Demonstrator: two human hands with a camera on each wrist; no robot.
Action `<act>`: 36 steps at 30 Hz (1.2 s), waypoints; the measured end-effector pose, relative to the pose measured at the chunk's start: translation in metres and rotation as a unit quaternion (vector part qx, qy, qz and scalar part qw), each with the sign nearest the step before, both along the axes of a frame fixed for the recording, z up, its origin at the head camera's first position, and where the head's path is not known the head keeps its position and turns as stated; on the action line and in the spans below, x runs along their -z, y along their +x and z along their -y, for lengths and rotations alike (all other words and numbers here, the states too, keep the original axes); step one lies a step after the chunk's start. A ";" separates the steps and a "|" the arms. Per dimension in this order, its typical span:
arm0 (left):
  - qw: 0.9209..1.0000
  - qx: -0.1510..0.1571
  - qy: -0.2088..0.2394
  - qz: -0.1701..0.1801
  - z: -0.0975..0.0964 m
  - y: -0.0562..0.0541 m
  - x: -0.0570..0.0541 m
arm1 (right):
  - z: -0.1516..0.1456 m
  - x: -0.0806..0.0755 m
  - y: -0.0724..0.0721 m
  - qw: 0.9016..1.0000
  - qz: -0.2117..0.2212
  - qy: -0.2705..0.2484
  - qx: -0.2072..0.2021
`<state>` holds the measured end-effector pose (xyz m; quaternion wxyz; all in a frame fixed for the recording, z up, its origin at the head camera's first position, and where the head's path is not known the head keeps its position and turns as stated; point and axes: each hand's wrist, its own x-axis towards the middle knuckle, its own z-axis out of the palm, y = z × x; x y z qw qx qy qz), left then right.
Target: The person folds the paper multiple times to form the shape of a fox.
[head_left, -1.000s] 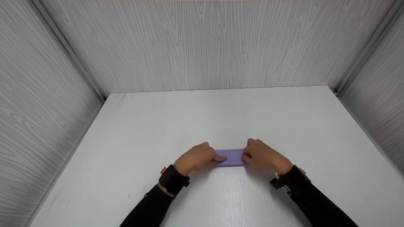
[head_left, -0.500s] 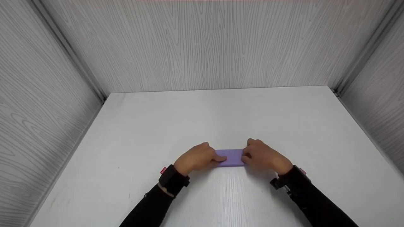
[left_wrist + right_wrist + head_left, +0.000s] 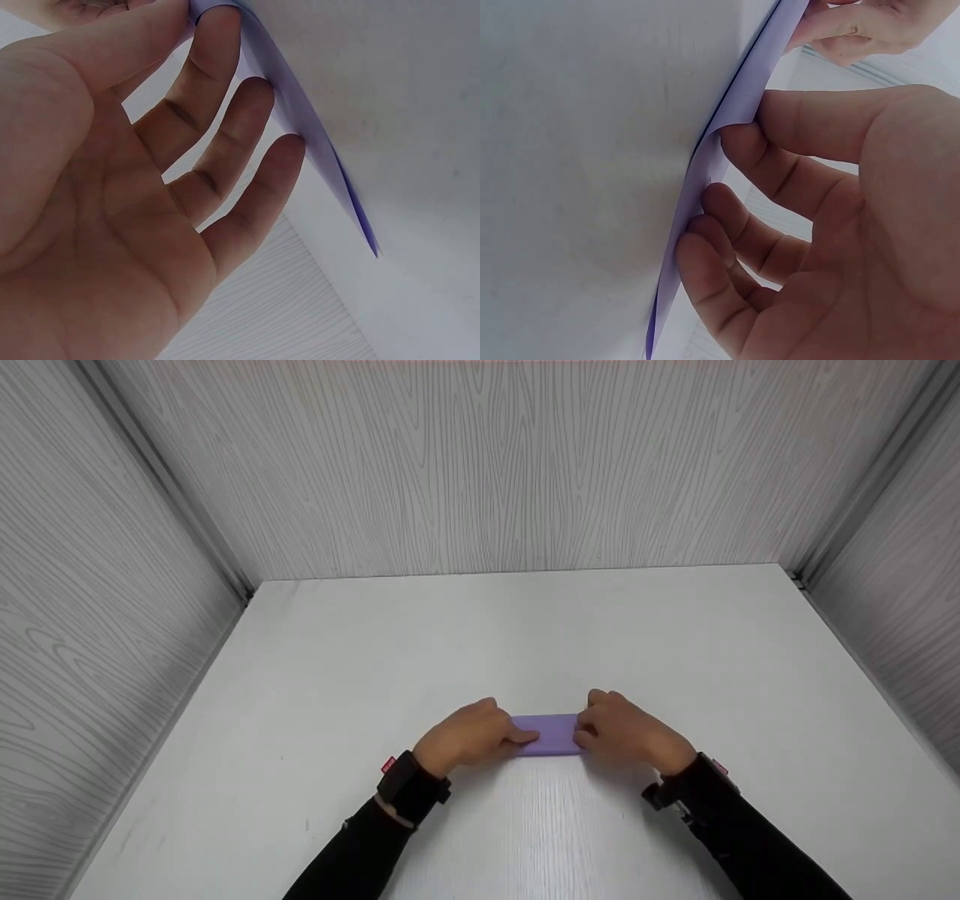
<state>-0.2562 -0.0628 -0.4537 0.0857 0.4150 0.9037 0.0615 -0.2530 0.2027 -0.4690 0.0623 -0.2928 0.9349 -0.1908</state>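
A folded sheet of purple paper (image 3: 555, 735) lies as a narrow strip on the white table, between my two hands. At its left end my left hand (image 3: 465, 735) pinches a lifted edge, the thumb on top. In the left wrist view, the index finger sits under the paper's curled flap (image 3: 217, 6), and the other fingertips touch the layer below. My right hand (image 3: 630, 735) pinches the right part between thumb and index finger. The right wrist view shows the same flap (image 3: 757, 75) raised over that index finger, the remaining fingertips resting against the lower layer.
The white table (image 3: 420, 637) reaches back to a grey wood-grain panel (image 3: 480, 472). Similar panels rise on the left (image 3: 97, 607) and right (image 3: 900, 570). Black bands with small devices (image 3: 412, 789) are worn on both wrists.
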 end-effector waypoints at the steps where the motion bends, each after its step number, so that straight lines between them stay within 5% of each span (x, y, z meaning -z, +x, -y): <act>1: 1.000 0.001 0.001 -0.001 0.000 0.000 0.000 | 0.000 0.000 0.000 1.000 -0.002 -0.001 -0.002; 17: 1.000 0.004 -0.014 -0.018 0.001 0.002 -0.001 | -0.001 0.001 0.000 1.000 0.000 0.002 0.000; 28: 1.000 0.005 -0.009 -0.021 0.000 0.001 0.002 | 0.005 0.002 0.005 0.997 -0.059 -0.017 -0.049; 36: 1.000 0.007 0.003 -0.022 0.001 0.001 0.002 | 0.010 0.005 0.009 0.999 -0.049 0.014 -0.018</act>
